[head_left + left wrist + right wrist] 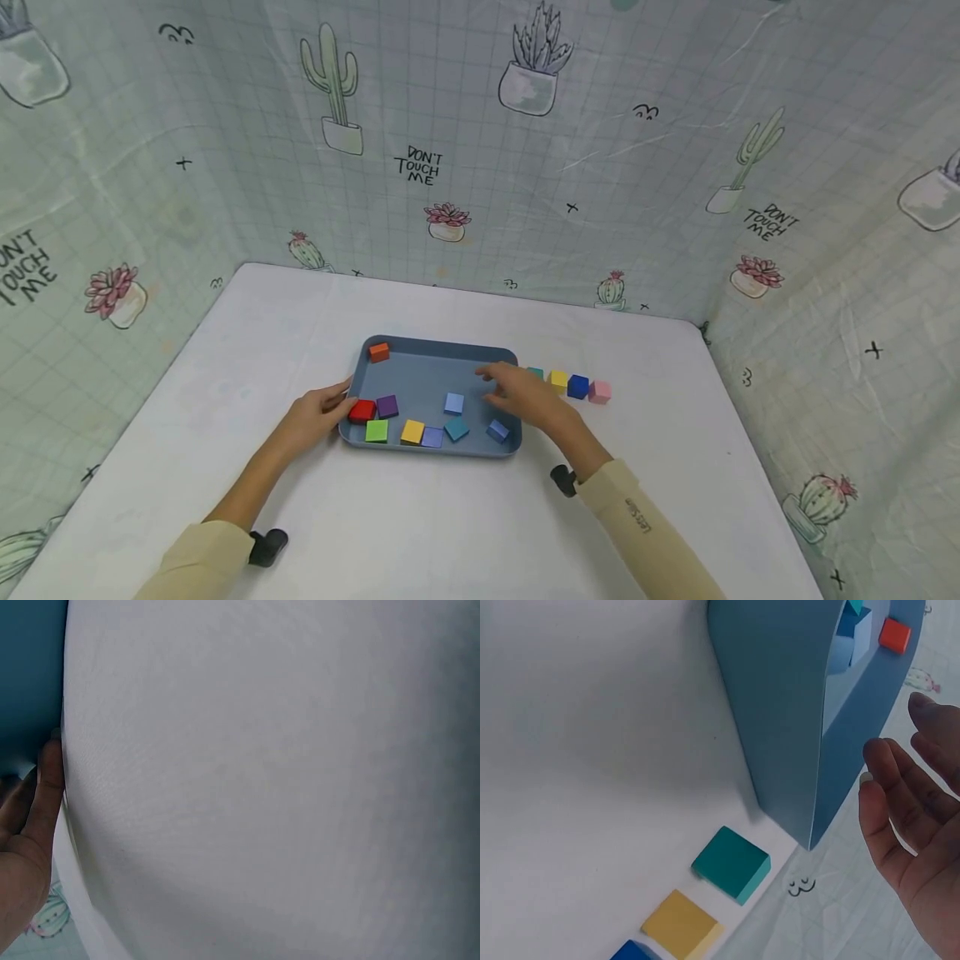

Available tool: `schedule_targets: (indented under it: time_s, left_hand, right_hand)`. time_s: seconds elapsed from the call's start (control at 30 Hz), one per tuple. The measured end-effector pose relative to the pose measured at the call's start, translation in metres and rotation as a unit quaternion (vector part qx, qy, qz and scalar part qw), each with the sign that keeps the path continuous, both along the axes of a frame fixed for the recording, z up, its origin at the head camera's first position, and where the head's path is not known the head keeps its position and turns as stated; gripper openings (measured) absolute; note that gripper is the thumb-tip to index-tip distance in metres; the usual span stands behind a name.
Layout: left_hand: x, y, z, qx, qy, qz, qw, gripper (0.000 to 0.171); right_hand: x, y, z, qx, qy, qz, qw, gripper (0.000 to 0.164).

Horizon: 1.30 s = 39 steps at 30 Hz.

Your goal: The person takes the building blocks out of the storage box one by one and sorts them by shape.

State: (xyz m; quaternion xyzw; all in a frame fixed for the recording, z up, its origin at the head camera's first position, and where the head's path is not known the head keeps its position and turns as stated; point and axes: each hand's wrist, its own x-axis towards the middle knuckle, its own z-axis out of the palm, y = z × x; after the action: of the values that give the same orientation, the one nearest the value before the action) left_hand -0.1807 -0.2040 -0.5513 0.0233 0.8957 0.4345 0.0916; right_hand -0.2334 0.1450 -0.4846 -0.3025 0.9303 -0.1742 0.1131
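Note:
A blue-grey tray (420, 377) lies on the white table, holding several coloured blocks. At its left end my left hand (313, 415) grips the rim, the thumb beside a red block (362, 411); in the left wrist view, fingers (48, 776) lie against the outer wall. Over the tray's right end hovers my right hand (528, 396), fingers parted and nothing between them. Below that hand, inside the tray, sit a blue block (498, 432) and a light blue block (453, 403). Just beyond the right wall, a teal block (731, 862) stands on the table, partly hidden in the head view.
A yellow block (557, 381), a dark blue block (577, 386) and a pink block (600, 392) continue the row right of the tray. An orange-red block (379, 352) sits in the tray's far left corner. Printed cloth (480, 150) hangs behind and beside the table.

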Motion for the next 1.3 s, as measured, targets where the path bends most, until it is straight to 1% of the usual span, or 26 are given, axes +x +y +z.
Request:
schedule_targets:
  time_s: [0.13, 0.27, 0.53, 0.73, 0.93, 1.17, 1.3]
  left_hand:
    - [0.0, 0.0, 0.0, -0.001, -0.001, -0.002, 1.0, 0.062]
    - [0.0, 0.001, 0.002, 0.0, -0.001, 0.0, 1.0, 0.062]
    - [0.001, 0.002, 0.003, 0.001, 0.0, -0.001, 1.0, 0.061]
    - [0.001, 0.001, 0.002, 0.003, -0.001, 0.002, 1.0, 0.062]
    - [0.0, 0.001, 0.004, 0.005, 0.004, -0.004, 1.0, 0.063]
    - [0.0, 0.001, 0.003, 0.006, 0.005, -0.006, 1.0, 0.064]
    - [0.0, 0.0, 0.002, 0.006, 0.006, -0.006, 0.9999, 0.064]
  right_hand:
    - [0.003, -0.007, 0.0, 0.003, 0.0, 0.008, 1.0, 0.044]
    - [0.006, -0.013, 0.001, 0.011, -0.013, 0.005, 1.0, 0.044]
    - [0.009, -0.024, -0.003, 0.023, -0.017, 0.01, 1.0, 0.045]
    - [0.012, -0.03, -0.004, 0.015, -0.011, 0.034, 0.999, 0.041]
    - [0.015, -0.036, -0.006, 0.009, -0.009, 0.058, 0.998, 0.039]
    - [0.016, -0.044, -0.011, 0.018, -0.005, 0.072, 0.997, 0.04]
    - [0.019, -0.049, -0.014, 0.033, -0.001, 0.076, 0.997, 0.04]
